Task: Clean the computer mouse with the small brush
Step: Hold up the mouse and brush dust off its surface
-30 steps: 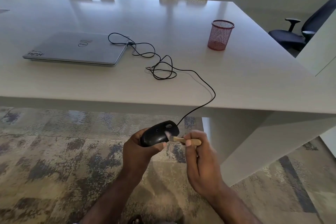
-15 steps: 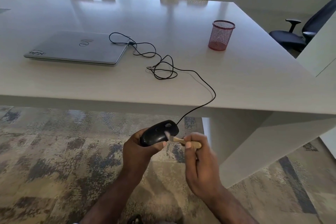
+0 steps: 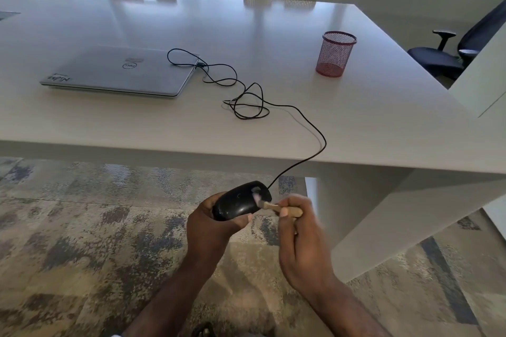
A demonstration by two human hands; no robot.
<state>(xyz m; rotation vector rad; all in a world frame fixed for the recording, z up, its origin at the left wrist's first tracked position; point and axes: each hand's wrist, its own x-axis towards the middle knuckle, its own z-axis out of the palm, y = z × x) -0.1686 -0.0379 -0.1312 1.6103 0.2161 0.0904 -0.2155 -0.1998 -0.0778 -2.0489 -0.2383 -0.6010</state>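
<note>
Left hand [image 3: 210, 227] cradles the black mouse [image 3: 241, 201] in its grip; right hand [image 3: 301, 243] pinches the small brush [image 3: 284, 209], bristles touching the mouse.

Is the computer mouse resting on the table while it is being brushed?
No, the left hand holds the mouse in the air below the table edge.

A broad white table [image 3: 273, 35] fills the upper half of the frame. On it, at the left, lies a closed silver laptop [image 3: 120, 71]. A black cable [image 3: 246, 98] runs from the laptop's right edge, coils loosely near the table's centre, and drops over the front edge. A red mesh cup [image 3: 335, 53] stands upright toward the upper right. Below, patterned grey carpet [image 3: 82, 227] covers the floor.
</note>
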